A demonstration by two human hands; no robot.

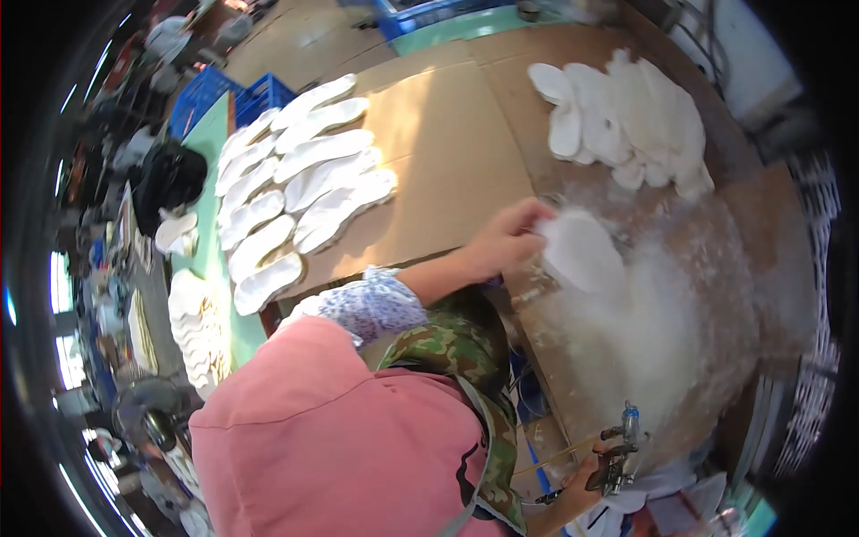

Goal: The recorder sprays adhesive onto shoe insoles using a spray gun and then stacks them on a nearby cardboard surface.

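My left hand (517, 238), its arm in a floral sleeve, pinches the edge of a white insole (583, 252), which is smeared by motion over the brown work surface (716, 224). Down at the lower right, my right hand (583, 483) is wrapped round a metal spray gun (617, 455) with a blue tip at its top. A whitish haze hangs between the gun and the insole and hides part of the surface. Beyond the insole lies a heap of overlapping white insoles (626, 116).
Rows of white insoles (313, 152) lie on cardboard (456, 134) to the left. More insoles (192, 322) overlap on a green table edge (215, 143). Blue crates (201, 98), a black bag (174, 174) and a fan (157, 421) stand farther left. White pieces (662, 501) lie below the gun.
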